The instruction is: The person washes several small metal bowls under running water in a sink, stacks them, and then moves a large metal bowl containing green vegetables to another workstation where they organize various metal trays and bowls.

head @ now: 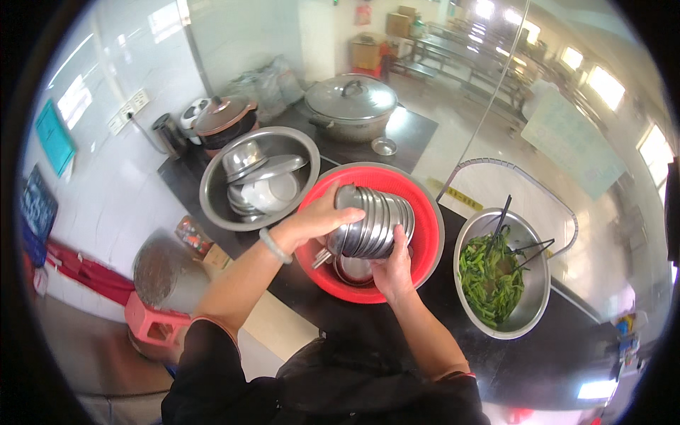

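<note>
Both my hands hold a nested stack of stainless steel bowls (374,220), tipped on its side over a red plastic basket (430,239). My left hand (319,215), a pale bangle at its wrist, grips the left end of the stack. My right hand (394,265) supports it from below and at the right. Beneath the stack, more metal bowls (355,270) lie in the basket, which sits inside a larger metal basin. At the left, a steel basin (313,154) holds metal bowls and a white bowl (272,192).
On the dark counter (494,366) at right stands a steel basin (543,297) of cooked greens with black chopsticks. A large lidded pot (350,101), a ladle (383,146) and a clay pot (223,119) stand behind. A glass partition with an opening borders the counter.
</note>
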Available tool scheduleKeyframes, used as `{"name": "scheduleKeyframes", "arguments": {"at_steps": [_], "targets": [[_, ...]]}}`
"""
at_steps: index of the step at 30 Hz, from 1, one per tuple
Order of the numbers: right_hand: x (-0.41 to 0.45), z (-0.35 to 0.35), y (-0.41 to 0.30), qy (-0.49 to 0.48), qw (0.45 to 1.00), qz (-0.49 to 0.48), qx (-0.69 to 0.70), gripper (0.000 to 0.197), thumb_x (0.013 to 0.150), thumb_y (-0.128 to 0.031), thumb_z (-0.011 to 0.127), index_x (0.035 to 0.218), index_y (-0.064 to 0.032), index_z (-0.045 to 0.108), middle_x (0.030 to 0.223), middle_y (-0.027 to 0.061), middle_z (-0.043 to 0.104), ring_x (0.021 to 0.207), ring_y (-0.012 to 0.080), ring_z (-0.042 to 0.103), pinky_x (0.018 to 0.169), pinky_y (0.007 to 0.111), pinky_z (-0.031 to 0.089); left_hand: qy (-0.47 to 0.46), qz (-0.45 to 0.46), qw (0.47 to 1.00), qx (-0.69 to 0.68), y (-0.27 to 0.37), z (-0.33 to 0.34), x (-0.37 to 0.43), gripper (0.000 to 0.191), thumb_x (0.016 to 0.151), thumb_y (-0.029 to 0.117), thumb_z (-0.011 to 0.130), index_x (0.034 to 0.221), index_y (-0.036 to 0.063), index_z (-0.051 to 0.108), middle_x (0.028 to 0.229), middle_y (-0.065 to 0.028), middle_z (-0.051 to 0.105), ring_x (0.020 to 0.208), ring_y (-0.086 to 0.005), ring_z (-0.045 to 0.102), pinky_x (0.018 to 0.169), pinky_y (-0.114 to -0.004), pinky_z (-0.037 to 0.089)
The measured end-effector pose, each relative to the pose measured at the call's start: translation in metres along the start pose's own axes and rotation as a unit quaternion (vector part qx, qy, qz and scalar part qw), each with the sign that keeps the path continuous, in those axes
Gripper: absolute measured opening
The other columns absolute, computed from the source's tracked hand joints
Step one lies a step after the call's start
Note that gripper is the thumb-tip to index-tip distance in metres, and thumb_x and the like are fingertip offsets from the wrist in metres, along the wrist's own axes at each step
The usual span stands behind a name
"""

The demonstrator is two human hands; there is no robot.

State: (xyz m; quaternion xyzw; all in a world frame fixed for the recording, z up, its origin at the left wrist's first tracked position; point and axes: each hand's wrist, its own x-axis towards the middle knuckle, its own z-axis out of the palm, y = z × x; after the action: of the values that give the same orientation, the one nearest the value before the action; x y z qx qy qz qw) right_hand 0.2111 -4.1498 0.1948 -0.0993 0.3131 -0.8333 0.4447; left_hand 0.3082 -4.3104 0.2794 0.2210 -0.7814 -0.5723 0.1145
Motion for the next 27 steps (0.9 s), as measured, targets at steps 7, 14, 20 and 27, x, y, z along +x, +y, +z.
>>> {"name": "scheduleKeyframes", "arguments": {"at_steps": [7,14,20,27], "targets": [[0.080,-0.007,0.030,0.057,0.985,0.022,0.159,0.067,0.091,-0.061,0.037,0.136,-0.0107,0.039,0.132,0.0140,0.049,0.123,0.0327,0.045,0.104,0.050,0.035,-0.134,0.021,0.941,0.309,0.003,-0.025,0.119,0.118,0.068,0.064,0.065,0.141,-0.0146,0.015,0.144,-0.0335,0.026,0.138,-0.0360,0.026,0.111,-0.034,0.025],[0.109,-0.023,0.025,0.149,0.977,0.058,0.141,0.060,0.092,-0.059,0.038,0.132,-0.0160,0.043,0.127,0.0101,0.053,0.116,0.0298,0.051,0.096,0.051,0.042,-0.136,0.007,0.948,0.286,-0.053,-0.033,0.163,0.114,0.068,0.063,0.067,0.140,-0.0132,0.022,0.144,-0.0306,0.029,0.136,-0.0334,0.031,0.111,-0.034,0.025],[0.111,-0.049,0.031,0.278,0.956,0.072,0.055,0.038,0.092,-0.044,0.053,0.121,-0.0184,0.051,0.115,0.0050,0.060,0.101,0.0221,0.059,0.089,0.045,0.045,-0.134,0.000,0.941,0.310,-0.109,-0.029,0.166,0.092,0.080,0.059,0.057,0.142,-0.0020,0.029,0.138,-0.0261,0.041,0.129,-0.0341,0.041,0.108,-0.036,0.031],[0.105,-0.063,0.026,0.300,0.948,0.057,-0.089,0.047,0.091,-0.042,0.056,0.128,-0.0156,0.042,0.119,0.0087,0.056,0.099,0.0306,0.059,0.078,0.052,0.049,0.003,0.110,0.959,0.262,-0.117,-0.006,0.137,0.062,0.086,0.039,0.060,0.137,0.0065,0.044,0.131,-0.0202,0.051,0.124,-0.0306,0.048,0.103,-0.036,0.036]]}}
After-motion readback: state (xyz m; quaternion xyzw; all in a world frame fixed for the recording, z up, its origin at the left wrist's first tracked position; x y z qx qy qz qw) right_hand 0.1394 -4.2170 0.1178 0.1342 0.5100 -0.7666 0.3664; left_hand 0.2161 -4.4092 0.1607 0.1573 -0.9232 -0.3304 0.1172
